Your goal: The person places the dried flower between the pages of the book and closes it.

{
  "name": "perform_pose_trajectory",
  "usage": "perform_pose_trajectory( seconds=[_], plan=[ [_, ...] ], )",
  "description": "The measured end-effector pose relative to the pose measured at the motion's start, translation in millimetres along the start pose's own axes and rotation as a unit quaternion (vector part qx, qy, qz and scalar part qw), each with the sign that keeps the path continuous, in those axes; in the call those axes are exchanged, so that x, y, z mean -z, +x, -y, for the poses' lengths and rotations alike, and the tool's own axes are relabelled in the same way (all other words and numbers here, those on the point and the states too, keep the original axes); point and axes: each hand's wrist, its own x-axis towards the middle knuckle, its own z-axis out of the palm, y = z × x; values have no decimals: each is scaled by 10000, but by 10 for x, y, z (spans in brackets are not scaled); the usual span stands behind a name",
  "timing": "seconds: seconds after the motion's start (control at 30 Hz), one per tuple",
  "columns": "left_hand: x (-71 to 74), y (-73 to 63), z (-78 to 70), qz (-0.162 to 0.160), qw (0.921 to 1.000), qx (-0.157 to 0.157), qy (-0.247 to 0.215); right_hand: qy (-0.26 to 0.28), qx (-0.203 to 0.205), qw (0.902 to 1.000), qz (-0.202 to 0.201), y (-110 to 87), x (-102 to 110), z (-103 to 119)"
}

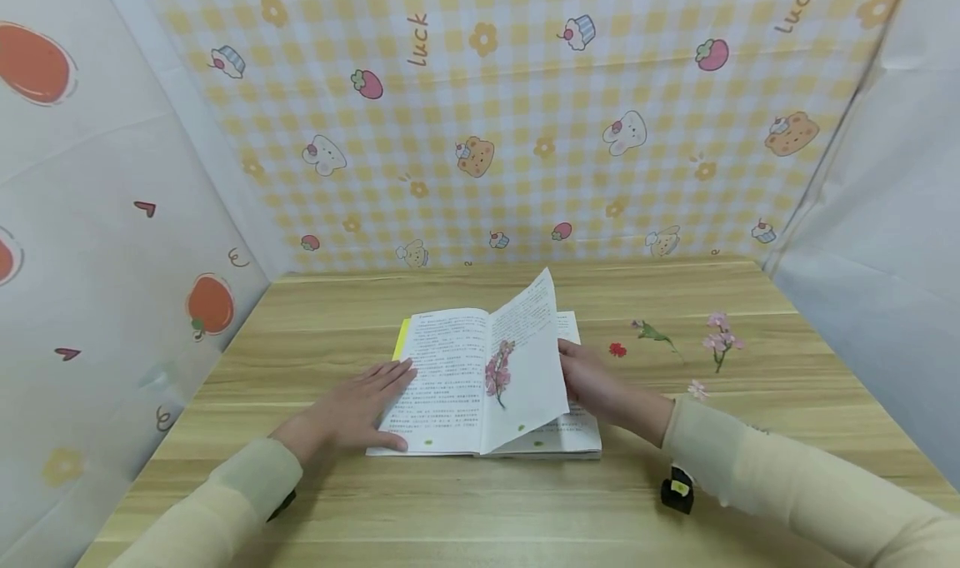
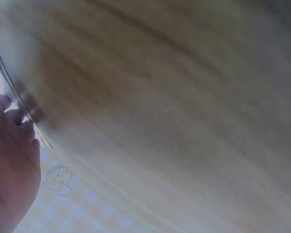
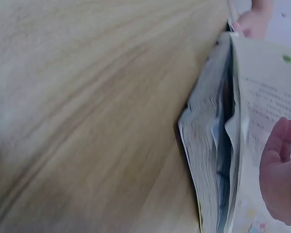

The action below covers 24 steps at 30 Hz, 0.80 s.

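Observation:
An open book (image 1: 442,418) lies on the wooden table, with a yellow cover edge showing at its left. My left hand (image 1: 358,407) rests on the left page, fingers spread flat; its fingers also touch the book's edge in the left wrist view. A right-hand page (image 1: 528,385) stands lifted and tilted. On this page is a pink pressed flower sprig (image 1: 498,372). My right hand (image 1: 596,385) touches the lifted page from behind near its outer edge, part of the fingers hidden by it. In the right wrist view, the fingers (image 3: 279,141) look fairly straight against the paper.
Right of the book lie a small red flower (image 1: 617,350), a green-stemmed purple sprig (image 1: 655,335), a pink-flowered sprig (image 1: 720,339) and a pale pink blossom (image 1: 697,390). A yellow checked cloth (image 1: 510,193) hangs behind the table (image 1: 315,318); white sheets cover both sides.

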Motion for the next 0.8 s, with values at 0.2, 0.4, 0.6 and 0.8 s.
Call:
perform_pose_trajectory(
  seconds=[0.2,0.4,0.6,0.8],
  plan=[
    [-13,3,5,-14,10000,8,-1,-947,880,9905,469,-18,-151,-57],
    [-2,-6,5,-35,10000,-38,-27,-2633,1652,9483,634,9,-274,-95],
    [15,-24,3,-6,10000,-17,-96,-4646,2284,8490,1057,6,-320,-108],
    [3,-21,16,-93,9998,-21,-163,-6018,2921,7295,1424,16,-344,-112]
  ],
)
